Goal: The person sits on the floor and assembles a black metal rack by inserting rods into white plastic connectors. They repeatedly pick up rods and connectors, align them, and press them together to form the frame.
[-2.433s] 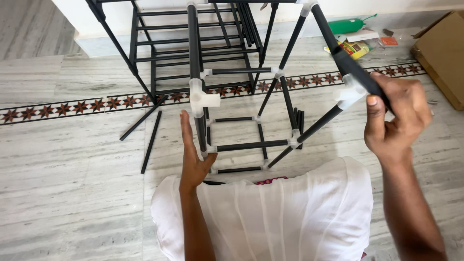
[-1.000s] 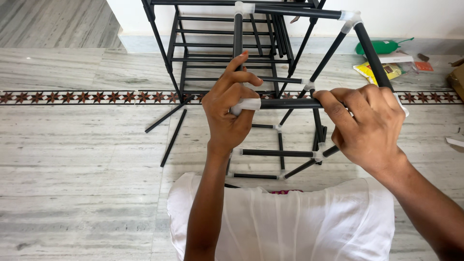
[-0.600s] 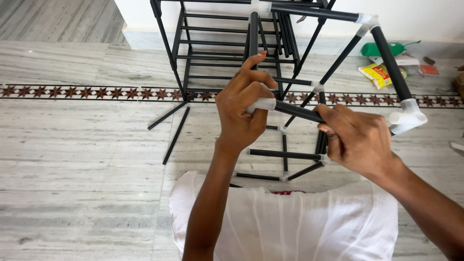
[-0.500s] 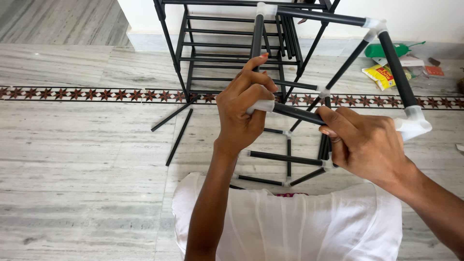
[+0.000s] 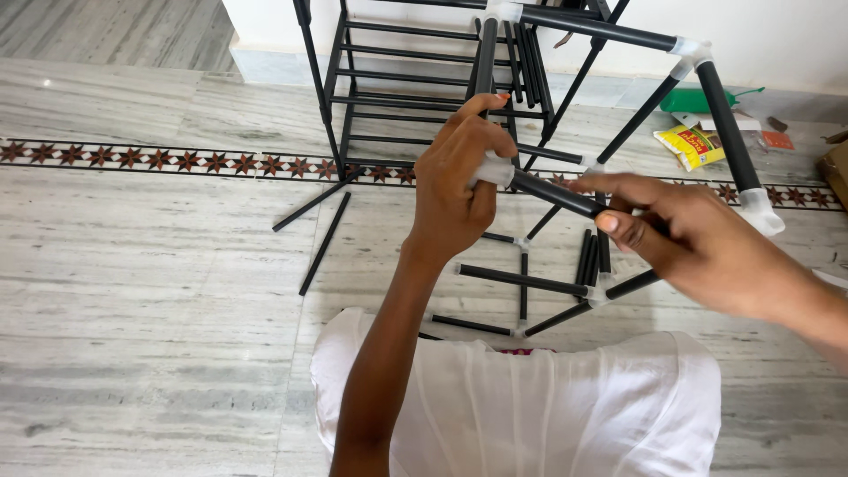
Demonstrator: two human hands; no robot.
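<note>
The left hand point(image 5: 455, 190) is closed around a white plastic joint point(image 5: 493, 170) on an upright black rod point(image 5: 485, 55) of the frame, thumb and fingers pinching it from both sides. A short black crossbar point(image 5: 552, 193) sticks out of that joint toward the right hand point(image 5: 685, 234), slanting slightly downward. The right hand is half open, its fingers point(image 5: 609, 187) stretched along the free end of the crossbar and its thumb below; it touches the bar loosely rather than clamping it, and whether the tip is truly pinched cannot be told.

Just beyond the right hand, a second white joint point(image 5: 761, 214) sits at the foot of a slanting rod point(image 5: 724, 124), its open socket apart from the crossbar's free end. To do this step well, it looks wise for the left hand to hold its joint steady so the upright does not twist, while the right hand takes a firmer hold near the bar's end and lines it up straight with the socket; a bar pushed in at an angle would likely jam or pop back out.

Below both hands lie the lower rungs of the frame, then the person's white garment point(image 5: 530, 406). Farther out, loose rods point(image 5: 323, 243) rest on the marble floor point(image 5: 150, 291), a finished black rack point(image 5: 406, 79) stands by the wall, and a yellow packet point(image 5: 693, 143) and a green bottle point(image 5: 698, 99) lie beyond the right hand.
</note>
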